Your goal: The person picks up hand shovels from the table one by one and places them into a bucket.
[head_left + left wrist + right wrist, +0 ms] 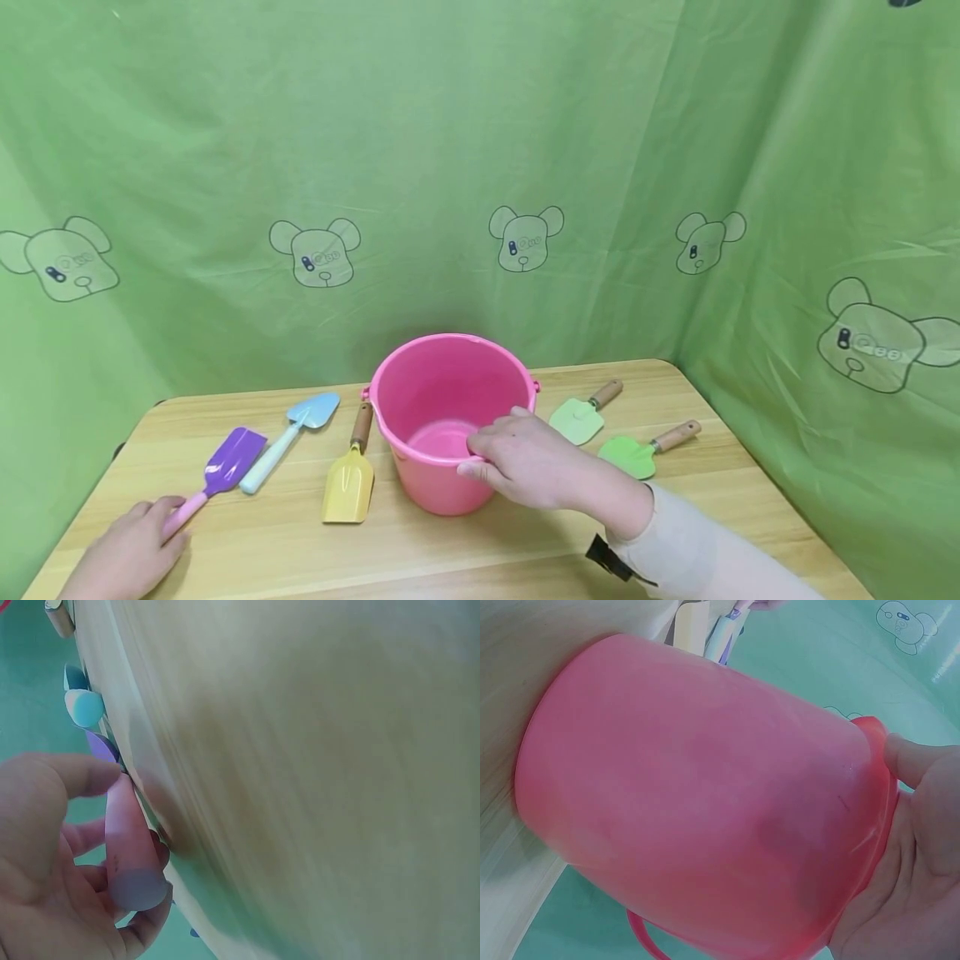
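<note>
My left hand [129, 550] holds the pink handle [133, 847] of a purple toy shovel [234, 460] at the left of the table, thumb on one side and fingers on the other. A pink bucket [442, 487] stands upright in the middle, and nothing shows inside it. My right hand [531, 461] grips the bucket's near right rim, with the thumb outside and the fingers over the edge. In the right wrist view the bucket's outer wall [682, 772] fills most of the picture, and the thumb presses near the rim.
A light-blue trowel [273, 454] and a yellow shovel [348, 490] lie left of the bucket. To its right are a pale-green shovel [577, 421] and a bright-green one [630, 456], both wooden-handled. Green curtains [420, 150] hang behind the wooden table [420, 554].
</note>
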Available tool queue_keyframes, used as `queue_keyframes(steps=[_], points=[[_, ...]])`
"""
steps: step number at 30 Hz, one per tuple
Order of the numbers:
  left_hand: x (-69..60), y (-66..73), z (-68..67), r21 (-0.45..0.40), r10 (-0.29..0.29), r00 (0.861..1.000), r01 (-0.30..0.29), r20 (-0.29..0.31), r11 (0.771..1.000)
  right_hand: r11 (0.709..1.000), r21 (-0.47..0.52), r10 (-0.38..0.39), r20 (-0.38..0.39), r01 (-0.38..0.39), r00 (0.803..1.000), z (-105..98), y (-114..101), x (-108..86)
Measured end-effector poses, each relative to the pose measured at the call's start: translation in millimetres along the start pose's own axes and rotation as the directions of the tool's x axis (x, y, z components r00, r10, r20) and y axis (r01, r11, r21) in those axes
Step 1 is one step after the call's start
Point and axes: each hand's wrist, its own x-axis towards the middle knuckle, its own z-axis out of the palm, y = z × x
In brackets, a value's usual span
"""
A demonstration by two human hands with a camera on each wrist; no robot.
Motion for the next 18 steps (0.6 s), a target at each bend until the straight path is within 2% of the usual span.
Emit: queue_keyframes(steps=[6, 10, 18], points=[[0.2, -1.1, 1.7, -0.005, 0.040, 0.999, -0.040, -0.021, 0.999, 1.000, 0.006, 0.002, -0.002, -0.002, 1.000, 0.7, 0.5, -0.2], [-0.3, -0.4, 1.3, -0.016, 0.036, 0.999, -0.036, -0.018, 0.999, 1.000, 0.011, 0.007, -0.002, -0.007, 1.000, 0.8, 0.6, -0.4], [0.0, 2.1, -4.9, -0.057, -0.003, 0.998, 0.007, 0.061, 0.998, 1.000, 0.013, 0.010, -0.007, -0.010, 1.000, -1.1, -1.3, -1.3]])
